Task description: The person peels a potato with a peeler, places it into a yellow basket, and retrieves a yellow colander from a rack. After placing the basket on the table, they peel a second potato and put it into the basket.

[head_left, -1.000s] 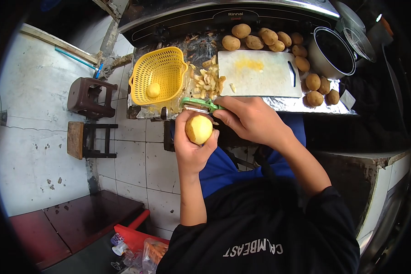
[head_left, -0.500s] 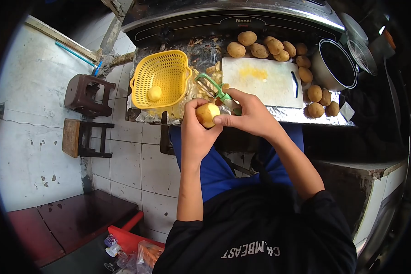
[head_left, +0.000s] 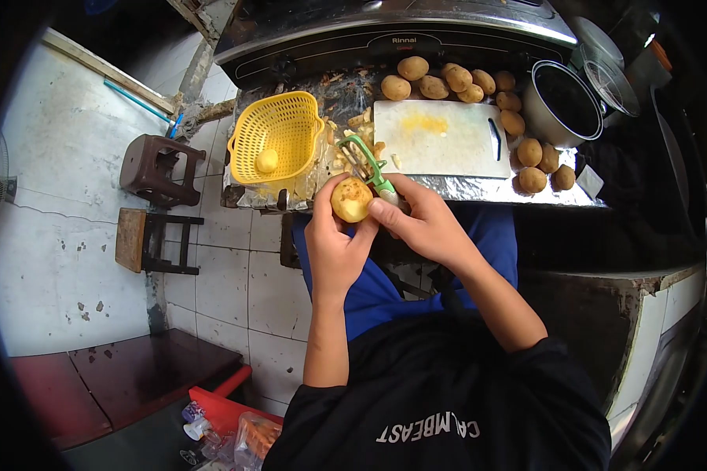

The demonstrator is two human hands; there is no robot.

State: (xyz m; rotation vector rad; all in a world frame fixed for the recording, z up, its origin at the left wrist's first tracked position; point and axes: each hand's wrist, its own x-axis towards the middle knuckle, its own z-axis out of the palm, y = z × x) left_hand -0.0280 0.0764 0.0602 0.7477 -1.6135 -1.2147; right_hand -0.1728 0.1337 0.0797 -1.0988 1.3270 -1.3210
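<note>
My left hand (head_left: 335, 239) is closed around a partly peeled potato (head_left: 351, 199), with pale flesh and some brown skin showing. Beside it my right hand (head_left: 423, 217) grips a green-handled peeler (head_left: 379, 181), its blade end pointing up and left over the counter. The right thumb rests close to or against the potato's side. A yellow basket (head_left: 316, 144) stands to the left with one peeled potato (head_left: 267, 161) inside. Past the peeler lies a white cutting board (head_left: 456, 161), stained yellow near its far edge.
Several unpeeled potatoes (head_left: 456, 78) line the board's far and right sides. A metal pot (head_left: 536, 106) is at the right. Peel scraps (head_left: 359, 119) litter the foil-covered counter beside the basket. A stove (head_left: 404, 47) borders the back; stools (head_left: 157, 167) stand left on the tiled floor.
The potato has turned in my left hand, so a browner face now shows. My right hand and the peeler sit slightly lower and further left. The whole view has shifted a little.
</note>
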